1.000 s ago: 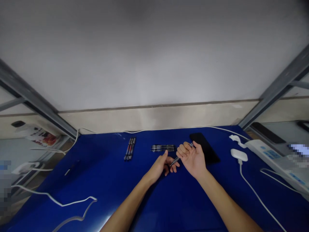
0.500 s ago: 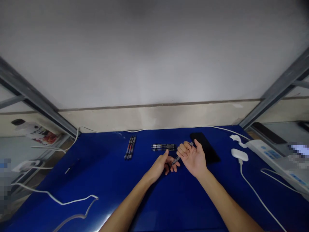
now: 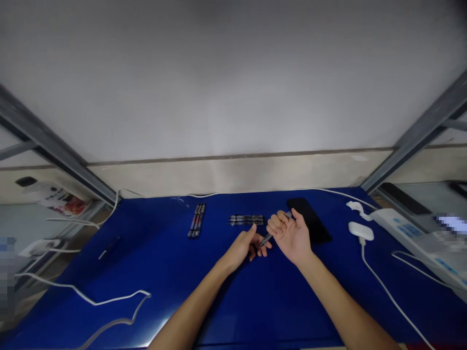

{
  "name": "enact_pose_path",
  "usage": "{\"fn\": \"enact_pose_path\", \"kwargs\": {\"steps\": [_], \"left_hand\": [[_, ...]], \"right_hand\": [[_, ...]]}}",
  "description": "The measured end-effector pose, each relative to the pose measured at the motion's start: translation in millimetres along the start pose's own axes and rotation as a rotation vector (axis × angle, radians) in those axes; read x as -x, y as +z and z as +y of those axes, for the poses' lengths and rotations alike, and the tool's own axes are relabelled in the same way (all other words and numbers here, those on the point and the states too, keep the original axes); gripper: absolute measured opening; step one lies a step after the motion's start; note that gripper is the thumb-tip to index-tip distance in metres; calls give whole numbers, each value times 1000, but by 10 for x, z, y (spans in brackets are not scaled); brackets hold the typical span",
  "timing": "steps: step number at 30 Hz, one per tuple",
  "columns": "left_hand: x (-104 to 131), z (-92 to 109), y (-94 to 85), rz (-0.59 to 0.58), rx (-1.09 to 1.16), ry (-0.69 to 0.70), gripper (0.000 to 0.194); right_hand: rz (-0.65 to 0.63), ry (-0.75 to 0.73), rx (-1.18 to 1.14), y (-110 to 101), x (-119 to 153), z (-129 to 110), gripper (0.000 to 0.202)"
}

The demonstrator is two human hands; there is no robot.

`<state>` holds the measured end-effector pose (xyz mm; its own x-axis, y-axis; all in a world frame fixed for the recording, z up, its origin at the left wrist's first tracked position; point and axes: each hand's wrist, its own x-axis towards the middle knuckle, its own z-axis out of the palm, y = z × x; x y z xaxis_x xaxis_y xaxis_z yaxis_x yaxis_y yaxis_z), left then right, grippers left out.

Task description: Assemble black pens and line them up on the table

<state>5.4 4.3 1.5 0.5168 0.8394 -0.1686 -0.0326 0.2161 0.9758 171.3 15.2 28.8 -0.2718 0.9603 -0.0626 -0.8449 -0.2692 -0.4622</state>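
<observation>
A grey-black pen (image 3: 267, 238) slants between my two hands above the blue tabletop (image 3: 270, 301). My right hand (image 3: 292, 237) is turned palm up, its fingers curled round the upper part of that pen. At the pen's lower tip is my left hand (image 3: 241, 248), thumb raised apart from its loosely bent fingers; the tip lies against or just over those fingers. Just beyond my left hand, a group of dark pens (image 3: 246, 220) lies side by side, pointing left to right. Further left, another small group of pens (image 3: 197, 221), with a bit of red, lies lengthwise.
A flat black slab like a phone (image 3: 312, 221) lies behind my right hand. To the right are a white case (image 3: 361, 231) on a cable and a white power strip (image 3: 412, 233). One more pen (image 3: 108, 248) and a white cable (image 3: 95, 304) lie left.
Both hands keep nearly the same pose, with the pen still in the right. The whole view has shifted very slightly; nothing has been put down or picked up.
</observation>
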Motion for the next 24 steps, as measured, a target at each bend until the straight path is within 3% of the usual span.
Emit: {"fn": "enact_pose_path", "kwargs": {"steps": [24], "left_hand": [[6, 14, 13, 3, -8, 1, 78]], "right_hand": [[-44, -8, -3, -15, -11, 17, 37]]}}
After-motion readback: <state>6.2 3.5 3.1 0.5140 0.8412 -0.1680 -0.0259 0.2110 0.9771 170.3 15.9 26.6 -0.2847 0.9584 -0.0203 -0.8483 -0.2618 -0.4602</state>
